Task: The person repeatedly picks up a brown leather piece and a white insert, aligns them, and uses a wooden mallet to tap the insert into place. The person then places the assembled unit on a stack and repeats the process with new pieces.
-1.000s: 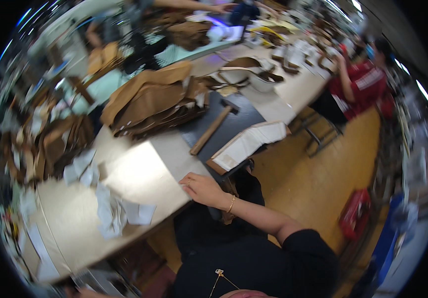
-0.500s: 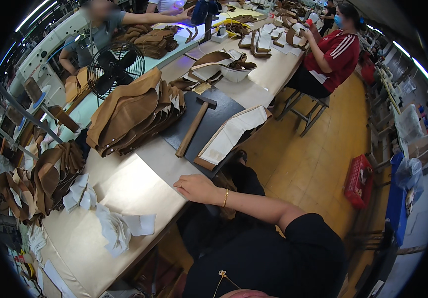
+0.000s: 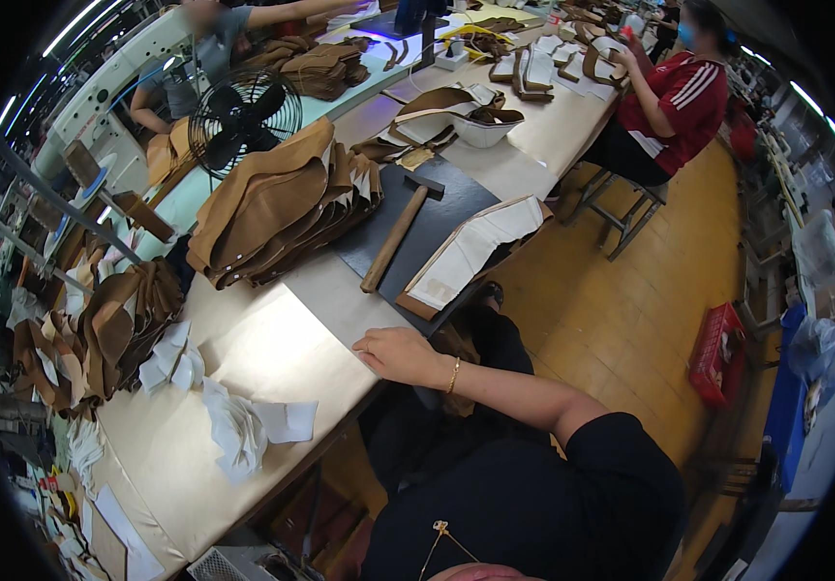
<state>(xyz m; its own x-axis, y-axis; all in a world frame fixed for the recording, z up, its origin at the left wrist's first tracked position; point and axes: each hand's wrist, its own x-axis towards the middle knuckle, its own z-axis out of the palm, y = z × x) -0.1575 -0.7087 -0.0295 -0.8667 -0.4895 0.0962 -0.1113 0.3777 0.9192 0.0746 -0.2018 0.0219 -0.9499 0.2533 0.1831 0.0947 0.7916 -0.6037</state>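
Table: the pale table (image 3: pixel 272 358) is touched at its near edge by the right hand (image 3: pixel 400 353); its bare top is spread out ahead of the fingers (image 3: pixel 371 341).
Fingers: they are laid flat and loose on the table, released, with nothing grasped. The left hand is not seen.
Change: the hand is kept at the same spot on the edge as half a second ago; nothing has been picked up, and only the view has shifted.
Beyond the fingertips: a wooden-handled hammer (image 3: pixel 400 237) is laid on a dark mat (image 3: pixel 446 208), with a white-lined tan panel (image 3: pixel 475 252) beside it.
Further off: a stack of brown leather pieces (image 3: pixel 272 208) and a black fan (image 3: pixel 243 116) are seen.
Left of the fingers: white scraps (image 3: pixel 243 426) are scattered.
Room: a wooden floor (image 3: pixel 630 290), a red crate (image 3: pixel 717 339) and a seated person in a red top (image 3: pixel 674 97) are shown.
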